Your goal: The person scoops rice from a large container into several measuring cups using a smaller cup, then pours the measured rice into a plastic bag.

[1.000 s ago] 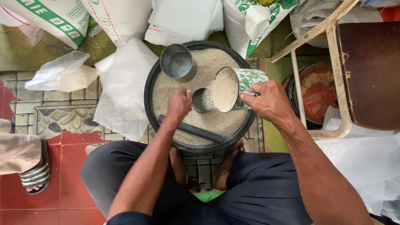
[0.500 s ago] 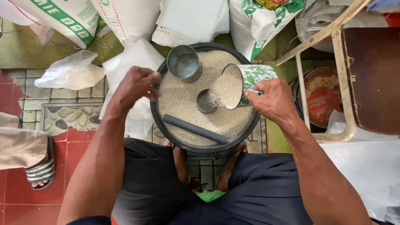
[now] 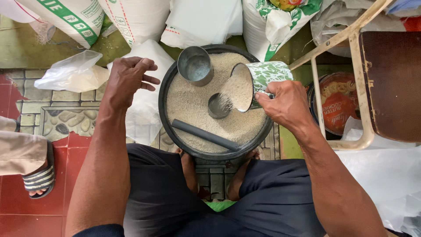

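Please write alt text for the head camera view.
The right hand tips a green patterned mug of rice into a small tin in a black basin. The left hand hovers open over a white bag.

A green-and-white patterned cup (image 3: pixel 269 77) pours pale beige grain (image 3: pixel 193 109) into a black tub (image 3: pixel 163 109). The metal cup (image 3: pixel 195 66) is grey, the floor tiles (image 3: pixel 13 206) red, the sandal (image 3: pixel 41 177) black-and-white striped.

shiny metal cup (image 3: pixel 195 66), matt black tube (image 3: pixel 205 134), grainy rice (image 3: pixel 188 105)
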